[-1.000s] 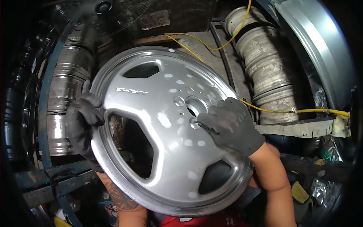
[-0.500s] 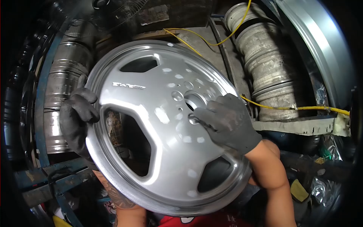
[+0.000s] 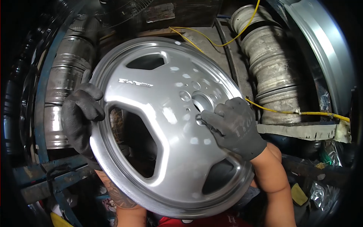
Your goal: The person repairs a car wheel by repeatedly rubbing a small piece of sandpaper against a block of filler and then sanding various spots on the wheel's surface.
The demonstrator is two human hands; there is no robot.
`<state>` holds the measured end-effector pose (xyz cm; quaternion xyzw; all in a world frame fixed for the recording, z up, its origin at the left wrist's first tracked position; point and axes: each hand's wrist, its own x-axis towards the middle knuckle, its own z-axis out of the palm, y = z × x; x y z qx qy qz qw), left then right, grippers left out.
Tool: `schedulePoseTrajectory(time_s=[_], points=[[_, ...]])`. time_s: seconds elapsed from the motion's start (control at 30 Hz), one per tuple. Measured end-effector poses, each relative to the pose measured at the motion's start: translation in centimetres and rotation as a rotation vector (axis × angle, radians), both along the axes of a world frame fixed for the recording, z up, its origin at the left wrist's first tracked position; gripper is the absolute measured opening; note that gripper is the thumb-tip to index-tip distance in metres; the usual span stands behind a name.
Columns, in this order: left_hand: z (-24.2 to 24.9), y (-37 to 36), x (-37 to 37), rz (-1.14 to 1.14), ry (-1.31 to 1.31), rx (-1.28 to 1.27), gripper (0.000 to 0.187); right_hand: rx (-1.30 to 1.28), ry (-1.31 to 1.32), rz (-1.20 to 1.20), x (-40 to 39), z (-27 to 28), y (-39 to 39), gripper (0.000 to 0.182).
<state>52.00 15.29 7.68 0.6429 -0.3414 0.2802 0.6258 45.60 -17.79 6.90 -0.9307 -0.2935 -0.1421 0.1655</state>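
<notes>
A large silver-grey alloy wheel rim [image 3: 177, 155] is tilted up in front of me, its face towards me. Pale patches dot it around the hub hole, and raised lettering stands on its upper left. My left hand [image 3: 81, 111], in a dark grey glove, is closed around the left edge. My right hand [image 3: 240, 130], gloved the same way, is on the face right of the centre. Its fingers are bent together, with a fingertip at a round bolt hole [image 3: 199, 119] below the hub hole. Whatever those fingers may pinch is hidden.
Stacked wheel rims stand at the left [image 3: 70, 81] and right [image 3: 270, 64]. A yellow hose [image 3: 314, 113] crosses the right side. Another silver rim [image 3: 321, 45] rises at the far right. Blue metal frame bars [image 3: 56, 170] run at lower left, and crumpled foil [image 3: 323, 195] lies lower right.
The whole view has shifted slightly, with the wheel rim now a little further right in it. My left hand keeps its grip; my right fingers stay at the same bolt hole, slightly repositioned.
</notes>
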Motion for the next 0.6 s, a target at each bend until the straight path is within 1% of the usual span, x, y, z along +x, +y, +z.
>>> schedulePoseTrajectory(time_s=[0.03, 0.13, 0.27, 0.3, 0.37, 0.4, 0.47, 0.53, 0.57, 0.6], points=[[0.1, -0.2, -0.1, 0.003, 0.008, -0.015, 0.014, 0.014, 0.005, 0.005, 0.1, 0.0, 0.0, 0.025], [0.7, -0.4, -0.2, 0.108, -0.048, 0.064, 0.032, 0.034, -0.004, -0.002, 0.3, 0.2, -0.1, 0.024], [1.3, -1.4, -0.9, 0.227, 0.039, 0.078, 0.042, 0.02, -0.054, 0.01, 0.4, -0.6, 0.0, 0.022], [1.2, -1.6, -0.5, 0.203, 0.035, 0.022, 0.041, 0.024, -0.081, 0.019, 0.6, -0.8, 0.0, 0.022], [1.4, -1.1, -0.3, 0.155, 0.053, 0.019, 0.041, -0.006, -0.029, -0.004, 0.2, 0.0, -0.2, 0.021], [1.6, -0.1, -0.5, 0.133, 0.074, 0.068, 0.041, -0.023, -0.004, -0.008, 0.2, 0.2, -0.2, 0.021], [1.2, -0.3, -0.8, 0.106, 0.127, 0.028, 0.041, 0.007, 0.01, 0.022, 0.5, 0.0, 0.1, 0.021], [0.8, -1.6, -0.8, 0.109, 0.162, -0.151, 0.041, 0.07, 0.068, 0.022, 0.7, -0.1, -0.6, 0.02], [1.2, -1.5, -0.8, 0.177, 0.104, -0.01, 0.041, 0.124, 0.119, 0.021, 0.7, -0.2, -1.1, 0.018], [1.2, -0.8, -0.8, 0.17, 0.092, 0.047, 0.041, 0.183, 0.171, 0.021, 0.9, -0.1, -1.5, 0.017]])
